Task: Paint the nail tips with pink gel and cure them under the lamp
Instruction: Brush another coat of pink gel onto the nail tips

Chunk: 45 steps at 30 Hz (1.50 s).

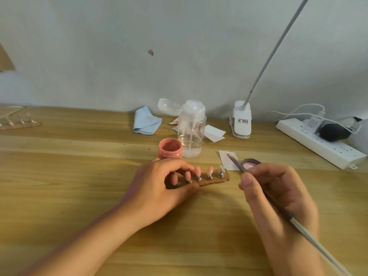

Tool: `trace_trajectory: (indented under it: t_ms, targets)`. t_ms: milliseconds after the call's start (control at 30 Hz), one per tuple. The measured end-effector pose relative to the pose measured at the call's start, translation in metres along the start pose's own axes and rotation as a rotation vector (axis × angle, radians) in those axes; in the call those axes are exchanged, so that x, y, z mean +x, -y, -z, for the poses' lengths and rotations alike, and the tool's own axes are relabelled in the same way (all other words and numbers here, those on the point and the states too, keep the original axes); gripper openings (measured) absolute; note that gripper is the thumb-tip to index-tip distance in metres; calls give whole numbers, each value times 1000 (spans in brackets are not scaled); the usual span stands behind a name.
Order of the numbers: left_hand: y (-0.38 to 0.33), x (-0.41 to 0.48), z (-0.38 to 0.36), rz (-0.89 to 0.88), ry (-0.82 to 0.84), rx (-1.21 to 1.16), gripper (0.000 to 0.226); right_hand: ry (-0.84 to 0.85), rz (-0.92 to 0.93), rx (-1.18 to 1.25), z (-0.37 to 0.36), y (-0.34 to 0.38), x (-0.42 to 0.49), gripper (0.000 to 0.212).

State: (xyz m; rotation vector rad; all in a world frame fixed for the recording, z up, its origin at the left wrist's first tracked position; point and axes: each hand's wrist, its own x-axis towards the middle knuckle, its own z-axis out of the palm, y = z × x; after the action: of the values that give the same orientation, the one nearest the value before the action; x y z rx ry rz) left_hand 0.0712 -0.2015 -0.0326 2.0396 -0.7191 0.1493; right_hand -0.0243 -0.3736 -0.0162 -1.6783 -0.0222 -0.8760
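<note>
wooden table (79,156), seen from above. left hand (159,182) curls over the left end of the brown holder strip (216,181), fingers on the far edge, thumb on the near edge, pinning it flat. five nail tips (209,170) stand on the strip: four pink, the rightmost one (221,168) pale and uncoated. right hand (278,192) pinches a thin brush (310,234) pencil-style, its pink-tinged bristles over a white paper slip (231,165) just right of the strip. open pink gel jar (170,148) sits just behind the left hand, its lid (251,163) by the slip. clear pump bottle (192,132), blue cloth (146,121), lamp base (241,120) and power strip (318,144) near the wall.
</note>
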Motion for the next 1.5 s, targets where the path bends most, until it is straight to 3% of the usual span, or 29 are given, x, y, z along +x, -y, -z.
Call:
trace_trajectory:
  t_ms: [67,200,533,1333,1500]
  targets:
    - [0,0,-1,45,6,-46,22,-9,5,32,1,0,-1,7]
    - [-2,0,-1,30,-23,-19,34,37,72,-79,0,1,-6,18]
    - [-5,-5,-3,-163,-109,196,22,43,226,-242,0,4,-12,7]
    - [-6,-5,-3,-67,-63,124,17,41,303,-324,-5,12,-14,11]
    - [-4,-3,-3,1,-37,23,29,74,326,-328,-4,11,-17,18]
